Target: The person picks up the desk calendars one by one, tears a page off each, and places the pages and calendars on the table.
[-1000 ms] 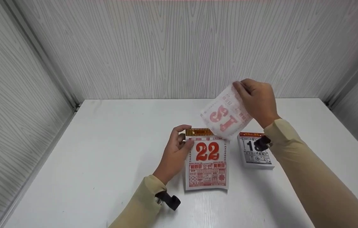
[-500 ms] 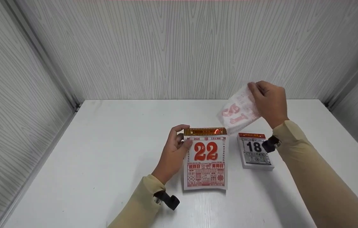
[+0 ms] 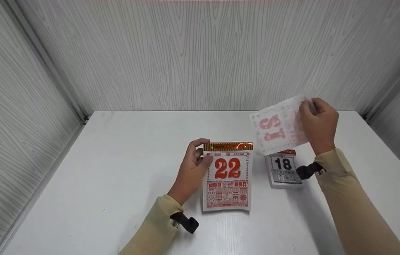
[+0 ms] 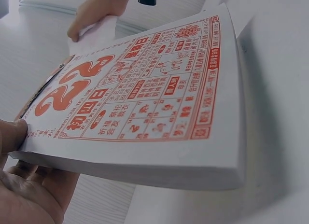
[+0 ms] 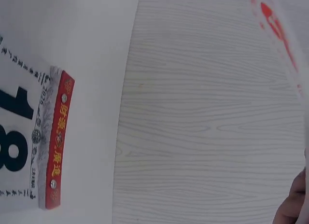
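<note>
My left hand (image 3: 192, 170) grips the upper left edge of a thick tear-off calendar (image 3: 227, 182), thumb on the front and fingers behind. Its top page reads a red 22 under a gold header strip. The left wrist view shows the calendar (image 4: 145, 98) tilted, its page block thick along the side. Up to the right, my right hand (image 3: 320, 122) pinches a loose thin calendar page (image 3: 277, 127) by one end. Red print shows reversed through that page, "21" among it. In the right wrist view, part of the page (image 5: 285, 40) and some fingertips (image 5: 292, 202) appear at the right edge.
A second tear-off calendar (image 3: 285, 171) with a black 18 and red header lies on the white table (image 3: 114, 177), partly under the loose page in the head view. Wood-grain panels (image 3: 185, 53) stand at the back and both sides.
My right hand has moved to the right and slightly down, carrying the loose page away from the calendar with the 22. My left hand and that calendar have shifted slightly left.
</note>
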Demonstrator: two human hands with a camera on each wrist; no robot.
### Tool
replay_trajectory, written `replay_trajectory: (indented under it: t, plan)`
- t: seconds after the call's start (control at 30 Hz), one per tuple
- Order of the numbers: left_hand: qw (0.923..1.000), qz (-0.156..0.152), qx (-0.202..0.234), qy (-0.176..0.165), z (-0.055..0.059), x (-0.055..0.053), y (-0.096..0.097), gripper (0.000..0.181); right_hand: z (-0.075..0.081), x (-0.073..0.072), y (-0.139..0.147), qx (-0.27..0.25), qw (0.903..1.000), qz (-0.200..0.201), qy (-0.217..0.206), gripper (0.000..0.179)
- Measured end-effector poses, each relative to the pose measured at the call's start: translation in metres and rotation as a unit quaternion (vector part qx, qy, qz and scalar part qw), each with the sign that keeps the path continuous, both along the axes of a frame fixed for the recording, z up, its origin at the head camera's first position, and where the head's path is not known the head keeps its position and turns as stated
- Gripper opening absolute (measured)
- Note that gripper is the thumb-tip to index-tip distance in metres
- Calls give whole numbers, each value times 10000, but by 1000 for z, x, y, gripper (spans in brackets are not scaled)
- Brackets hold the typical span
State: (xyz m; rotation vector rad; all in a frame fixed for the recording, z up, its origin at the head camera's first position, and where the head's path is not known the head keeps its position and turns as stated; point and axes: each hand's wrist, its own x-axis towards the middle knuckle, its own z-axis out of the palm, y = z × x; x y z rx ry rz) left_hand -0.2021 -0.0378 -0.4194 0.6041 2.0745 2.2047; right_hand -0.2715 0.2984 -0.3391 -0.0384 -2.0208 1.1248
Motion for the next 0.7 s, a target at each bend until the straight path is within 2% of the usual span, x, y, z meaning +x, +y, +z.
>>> replay_trajectory:
  t: [0.23,0.43,0.57,0.7]
  plan:
    - [9999,62,-91,-12,1,0,-2,45,-16,25,-20,-274,9984,299,400,25]
    - [10000,15,44,-54,2,0,-1,43,-19,56,-48,-369,9960,583,562,22]
    - [10000,10,28,8,2,-1,-1,43,-24,62,-55,-240,9951,678,681,20]
    - [10000,32,9,26,3,-2,-1,42,-22,65,-58,-204,9944,699,767,19]
